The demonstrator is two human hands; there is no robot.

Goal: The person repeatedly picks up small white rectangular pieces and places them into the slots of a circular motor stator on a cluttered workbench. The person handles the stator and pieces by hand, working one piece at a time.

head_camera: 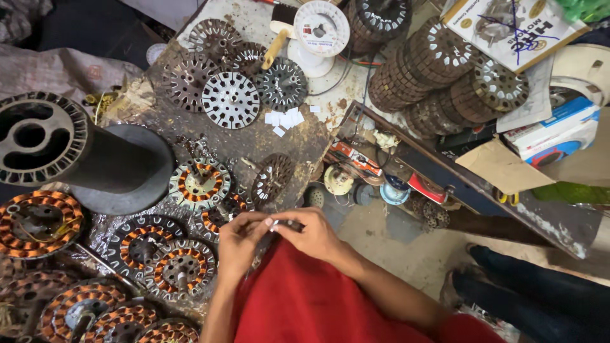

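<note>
Two hands [244,238] [311,232], one white slip [272,223]

My left hand [238,241] and right hand [311,234] are meeting over a small pale thing [272,223], and my fingers are hiding most of it, so I am not making out what it is or how firm my grip on it is. The bottom edge is cutting off my forearms and the wound coils [121,324]. The left edge is cutting off the slotted metal ring [38,136]. The printed box [508,25] is running off the top edge.
</note>
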